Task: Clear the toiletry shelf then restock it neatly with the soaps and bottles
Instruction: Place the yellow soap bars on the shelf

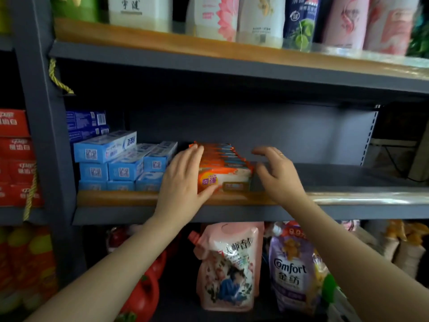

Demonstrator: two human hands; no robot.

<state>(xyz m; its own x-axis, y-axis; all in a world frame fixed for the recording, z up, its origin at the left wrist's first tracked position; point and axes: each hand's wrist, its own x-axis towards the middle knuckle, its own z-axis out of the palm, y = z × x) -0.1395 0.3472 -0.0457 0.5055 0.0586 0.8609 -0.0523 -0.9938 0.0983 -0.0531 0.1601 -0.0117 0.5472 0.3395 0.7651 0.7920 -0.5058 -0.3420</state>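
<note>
Soap row (pixel 224 166) flanked by our hands on the middle shelf (pixel 348 198).
Left hand (pixel 183 180) flat against it, toothpaste boxes (pixel 123 163) just beside; right hand (pixel 278 173) loosely spread, holding nothing.

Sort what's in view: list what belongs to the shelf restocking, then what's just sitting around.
Job:
soap packs, in a row on the middle shelf
left hand, pressed against the row's left side
right hand, open beside its right side
bottles on the top shelf

Bystanders:
toothpaste boxes
refill pouches below
red boxes far left
</note>
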